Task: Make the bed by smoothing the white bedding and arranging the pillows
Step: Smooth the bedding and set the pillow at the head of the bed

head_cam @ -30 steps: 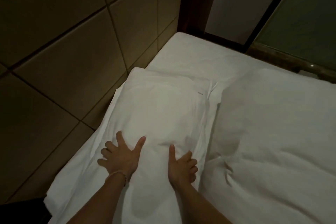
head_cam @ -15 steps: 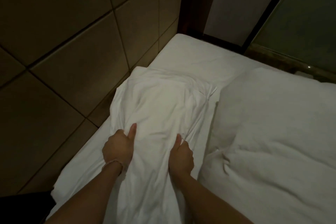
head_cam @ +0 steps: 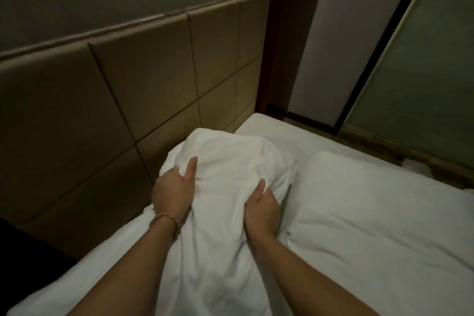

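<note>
A white pillow [head_cam: 228, 161] stands bunched and raised off the bed beside the padded headboard. My left hand [head_cam: 173, 191] grips its left side, thumb pressed into the cloth. My right hand [head_cam: 261, 206] clutches its right side, with folds gathered under the fingers. A thin bracelet circles my left wrist. To the right lies the white duvet [head_cam: 372, 213], puffy and creased. The white sheet [head_cam: 279, 131] covers the mattress corner beyond the pillow.
The tan panelled headboard [head_cam: 115, 100] runs along the left. A dark wooden post [head_cam: 282, 33] and a frosted glass panel [head_cam: 420, 64] stand behind the bed's far edge. A dark object [head_cam: 28, 246] sits low at the left.
Both hands went from lying flat on the pillow to gripping it. The pillow has been lifted and bunched, and the view has tilted upward along the headboard.
</note>
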